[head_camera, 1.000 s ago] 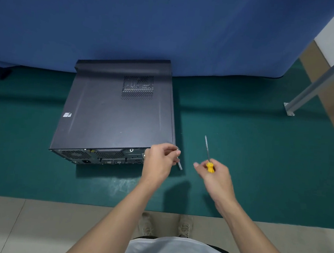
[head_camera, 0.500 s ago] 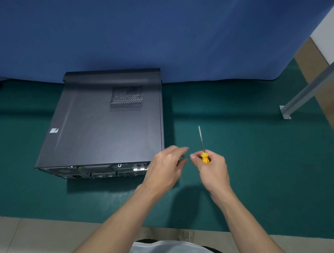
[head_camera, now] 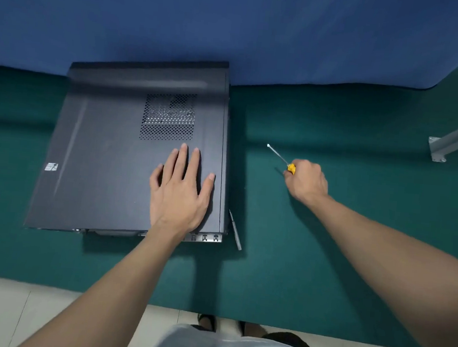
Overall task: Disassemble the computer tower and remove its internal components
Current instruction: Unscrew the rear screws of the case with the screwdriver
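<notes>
1. A green mat [head_camera: 325,264] covers the floor in front of a blue cloth backdrop [head_camera: 235,21]. Pale floor tiles [head_camera: 3,305] show along the mat's near edge, where the person stands.
2. In the head view, the computer tower [head_camera: 106,168] lies on its side on the left half of the mat. Its far end is against the backdrop and its rear ports face the person.
3. The dark side panel faces up. It has a perforated vent grille [head_camera: 168,117] towards the far right and a small sticker [head_camera: 51,166] near the left edge.
4. The left hand [head_camera: 180,194] lies flat on the panel just below the grille, near the tower's right edge, palm down with fingers straight and spread.
5. The right hand [head_camera: 306,181] is over the mat to the right of the tower and apart from it. Its fingers are curled round the yellow handle of a screwdriver [head_camera: 279,157], whose shaft points away and to the left.
6. A thin grey strip [head_camera: 235,230] lies on the mat just beside the tower's near right corner; what it is cannot be told.
7. A metal frame leg [head_camera: 452,140] stands on the mat at the far right.
</notes>
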`<state>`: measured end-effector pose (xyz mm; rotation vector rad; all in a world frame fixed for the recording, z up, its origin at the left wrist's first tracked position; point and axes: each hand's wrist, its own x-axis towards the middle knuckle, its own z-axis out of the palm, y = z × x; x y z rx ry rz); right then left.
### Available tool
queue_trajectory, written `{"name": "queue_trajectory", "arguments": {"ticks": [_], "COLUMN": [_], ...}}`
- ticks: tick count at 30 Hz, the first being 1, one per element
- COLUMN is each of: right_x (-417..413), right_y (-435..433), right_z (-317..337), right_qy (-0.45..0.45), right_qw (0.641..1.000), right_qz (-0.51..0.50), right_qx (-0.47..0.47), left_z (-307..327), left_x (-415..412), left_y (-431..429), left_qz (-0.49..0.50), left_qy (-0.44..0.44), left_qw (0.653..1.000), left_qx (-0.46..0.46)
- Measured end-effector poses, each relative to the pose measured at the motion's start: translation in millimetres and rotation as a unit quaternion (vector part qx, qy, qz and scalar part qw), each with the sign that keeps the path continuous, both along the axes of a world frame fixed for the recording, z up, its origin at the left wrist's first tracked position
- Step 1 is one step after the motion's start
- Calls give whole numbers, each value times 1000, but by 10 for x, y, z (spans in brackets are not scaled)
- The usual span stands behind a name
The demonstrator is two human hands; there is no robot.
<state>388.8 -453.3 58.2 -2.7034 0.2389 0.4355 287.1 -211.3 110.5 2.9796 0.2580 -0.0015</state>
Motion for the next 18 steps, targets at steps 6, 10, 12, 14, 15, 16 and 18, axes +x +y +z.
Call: {"name": "queue_trajectory", "arguments": {"ticks": [6, 10, 12, 14, 15, 16, 18], "right_x": [451, 556, 586, 604, 607, 609, 602], "right_y": [248, 337, 340, 327, 317, 308, 285], "right_z": [-222, -358, -401, -419, -422, -419, -390], "right_qy": [-34, -60, -58, -43, -33, -25, -16], "right_qw": [996, 992, 991, 991, 991, 992, 995], "right_qz": [56, 65, 67, 75, 78, 77, 64], "right_qx": [-57, -87, -100, -106, -105, -100, -78], "left_z": [-12, -10, -5, -4, -3, 0, 5], "left_x": [6, 9, 5, 4, 2, 1, 1], "left_y": [-6, -12, -19, -21, -21, -19, -20], "left_qz": [13, 16, 16, 17, 18, 18, 17], "left_qy": [15, 19, 18, 17, 16, 16, 17], "left_qw": [1000, 1000, 1000, 1000, 1000, 1000, 1000], "left_qx": [12, 16, 18, 19, 18, 17, 14]}}
